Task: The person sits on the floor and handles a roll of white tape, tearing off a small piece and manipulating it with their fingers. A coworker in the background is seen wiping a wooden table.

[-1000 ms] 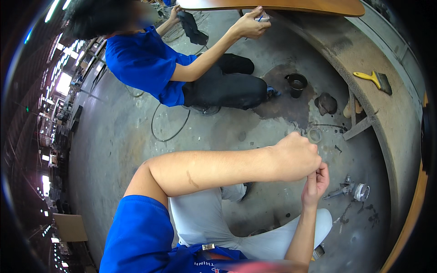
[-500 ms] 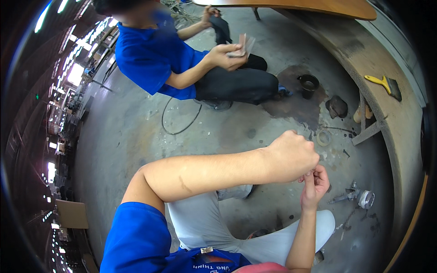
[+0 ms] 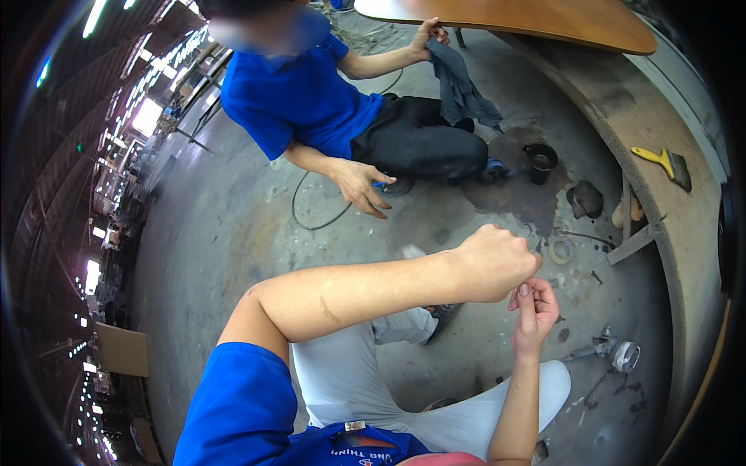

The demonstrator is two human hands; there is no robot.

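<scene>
My left hand [image 3: 497, 264] is closed in a fist, its back facing up, at the end of a forearm stretched across from the left. Just below its knuckles is my right hand [image 3: 535, 311], with thumb and fingertips pinched together. The two hands meet at the fingers. Whatever lies between them, if anything, is hidden or too small to make out. Both are held above the floor, over my bent legs in light grey trousers [image 3: 342, 380].
Opposite, a co-worker in blue holds a dark grey cloth [image 3: 460, 85] by a wooden tabletop [image 3: 528, 22]. At right, a yellow-handled brush [image 3: 664, 165] lies on a dusty ledge. A black cup [image 3: 540, 161], tape roll [image 3: 559, 250] and spray gun [image 3: 614, 351] are on the stained floor.
My hands keep nearly the same pose. The co-worker's near hand has lowered and opened, without the flat pieces it held; the other now holds up the cloth. The view has shifted slightly.
</scene>
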